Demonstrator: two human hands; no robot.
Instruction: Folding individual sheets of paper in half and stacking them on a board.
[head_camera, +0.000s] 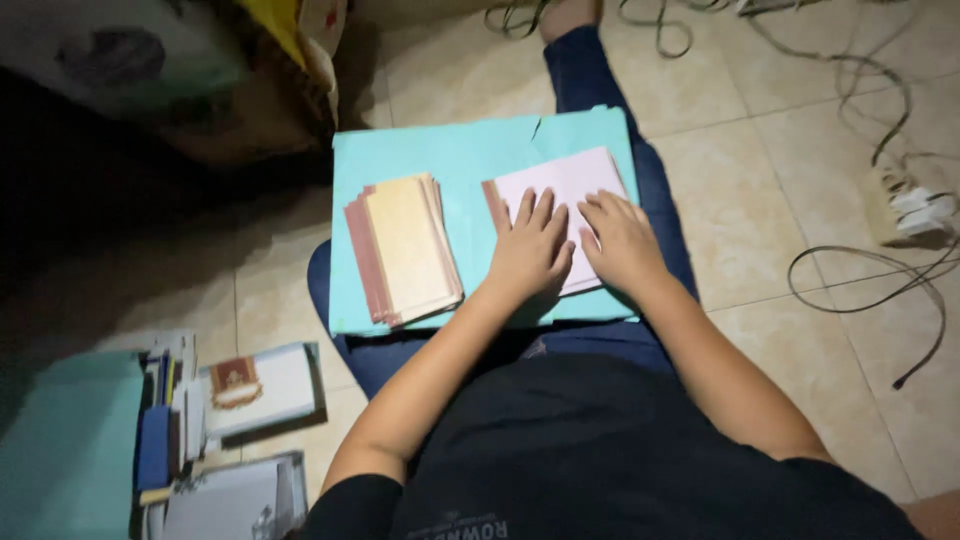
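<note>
A teal board (450, 160) lies across my lap. On its right half sits a stack of pale pink sheets (570, 180) with brownish edges. My left hand (530, 250) and my right hand (620, 240) both press flat on that stack, fingers spread, side by side. On the board's left half rests a fanned stack of cream and brown cards (405, 248), apart from both hands.
Tiled floor (780, 150) surrounds me. Cables (870, 270) and a power strip with a white plug (905, 205) lie at right. At lower left lie a pile of books and booklets (225, 420) and a teal sheet (60, 450). Bags (200, 70) stand at upper left.
</note>
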